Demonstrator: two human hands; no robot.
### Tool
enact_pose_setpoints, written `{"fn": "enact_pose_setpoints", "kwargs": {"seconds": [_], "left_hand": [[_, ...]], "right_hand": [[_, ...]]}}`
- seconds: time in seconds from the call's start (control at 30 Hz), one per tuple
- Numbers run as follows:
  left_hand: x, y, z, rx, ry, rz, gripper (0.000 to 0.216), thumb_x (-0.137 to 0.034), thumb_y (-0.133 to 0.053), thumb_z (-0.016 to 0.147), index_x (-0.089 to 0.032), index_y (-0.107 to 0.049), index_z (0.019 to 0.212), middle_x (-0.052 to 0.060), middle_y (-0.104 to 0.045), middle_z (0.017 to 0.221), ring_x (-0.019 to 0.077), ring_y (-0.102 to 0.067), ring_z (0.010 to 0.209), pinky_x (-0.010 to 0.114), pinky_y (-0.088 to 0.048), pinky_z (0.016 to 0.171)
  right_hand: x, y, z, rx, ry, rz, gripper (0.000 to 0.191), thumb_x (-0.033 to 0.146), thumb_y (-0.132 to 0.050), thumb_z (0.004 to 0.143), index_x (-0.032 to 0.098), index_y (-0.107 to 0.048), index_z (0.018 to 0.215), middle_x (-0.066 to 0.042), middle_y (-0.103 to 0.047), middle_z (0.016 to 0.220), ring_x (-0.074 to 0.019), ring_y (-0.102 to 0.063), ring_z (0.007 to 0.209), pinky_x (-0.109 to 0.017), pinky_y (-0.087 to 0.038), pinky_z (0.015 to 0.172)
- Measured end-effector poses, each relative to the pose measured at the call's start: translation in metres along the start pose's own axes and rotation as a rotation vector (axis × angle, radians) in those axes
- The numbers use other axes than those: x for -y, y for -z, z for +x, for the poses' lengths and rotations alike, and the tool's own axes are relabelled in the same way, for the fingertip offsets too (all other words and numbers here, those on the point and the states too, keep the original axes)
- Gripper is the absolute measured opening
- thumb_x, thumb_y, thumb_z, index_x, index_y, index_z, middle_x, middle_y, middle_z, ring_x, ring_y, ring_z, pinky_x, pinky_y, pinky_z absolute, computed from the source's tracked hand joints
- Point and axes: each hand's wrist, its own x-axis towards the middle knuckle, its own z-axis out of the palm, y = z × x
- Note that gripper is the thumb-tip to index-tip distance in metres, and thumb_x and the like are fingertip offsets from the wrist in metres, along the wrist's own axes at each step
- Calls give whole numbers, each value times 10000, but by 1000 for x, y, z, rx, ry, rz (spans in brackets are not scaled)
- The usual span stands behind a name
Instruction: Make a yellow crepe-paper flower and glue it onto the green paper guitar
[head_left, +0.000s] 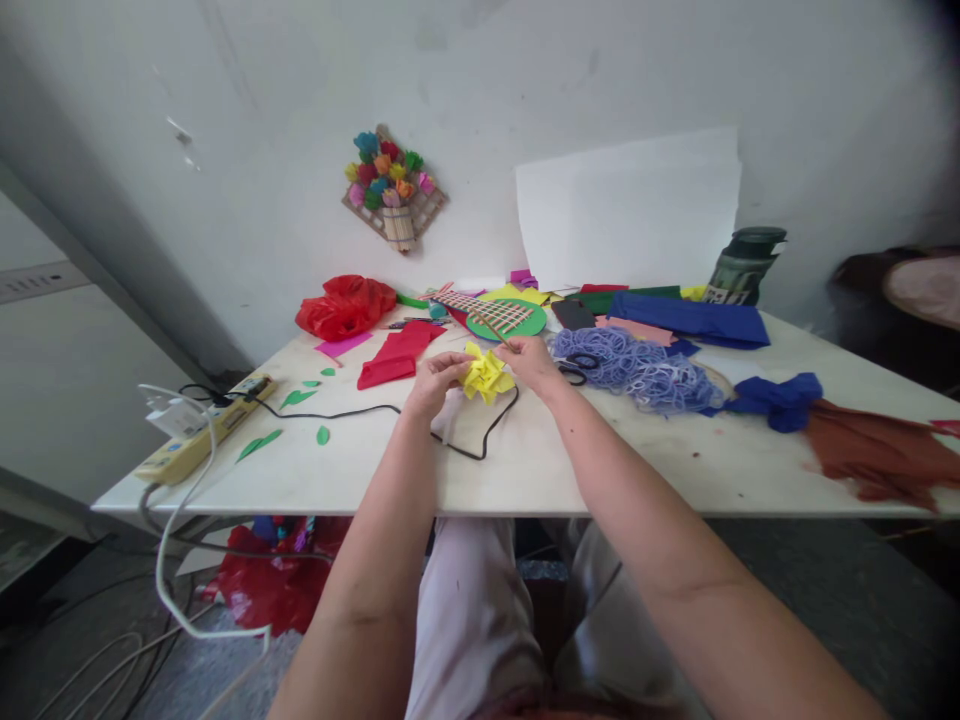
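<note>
Yellow paper flower point(487, 376) sits over the worktop point(360, 470), straight ahead at twelve o'clock. The left hand point(435, 383) pinches its nine-o'clock edge; the right hand point(532, 362), at two o'clock, seems closed on a thin stick point(493, 328). Light fingertip pressure should avoid creasing.

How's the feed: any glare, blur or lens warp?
Head view, centre: soft, even light, no strong glare on the yellow flower between the left hand and right hand, though its fine creases look slightly soft; head view, right edge: dim and blurred, the upper corner nearly black; head view, sides: wide-angle stretch, the bottle leaning outward, probably a lens effect.
</note>
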Motion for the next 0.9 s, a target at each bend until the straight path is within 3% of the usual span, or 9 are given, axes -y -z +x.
{"fn": "enact_pose_setpoints", "kwargs": {"seconds": [0.33, 0.57, 0.77, 0.9], "left_hand": [[-1, -3, 0, 13, 3, -15, 278, -369, -774, 550, -139, -703, 690, 27, -634, 618, 119, -556, 552, 229, -408, 512], [3, -2, 3, -101, -44, 8, 337, -417, -791, 536, -138, -603, 552, -8, -546, 496, 84, -492, 475, 210, -351, 471], [-4, -4, 0, -125, -9, -146, 425, -296, -788, 492, -183, -590, 851, -27, -623, 625, 112, -563, 507, 222, -416, 505], [-7, -5, 0, -77, 49, -171, 450, -352, -742, 537, -156, -634, 928, -9, -614, 629, 127, -568, 526, 245, -440, 527]], "right_hand": [[-2, -3, 2, -7, -15, -25, 179, 315, -600, 669, 149, -607, 603, 20, -536, 553, -120, -459, 579, -245, -362, 569], [-2, -6, 1, 56, 56, -85, 186, 313, -604, 704, 142, -620, 632, 10, -564, 579, -117, -475, 589, -227, -353, 550], [-2, -7, -1, 85, 139, -144, 211, 336, -602, 725, 148, -623, 633, 22, -535, 552, -106, -448, 563, -221, -321, 527], [-1, -9, -2, 116, 134, -119, 198, 329, -620, 717, 146, -629, 642, 23, -543, 554, -107, -466, 555, -225, -335, 538]]}}
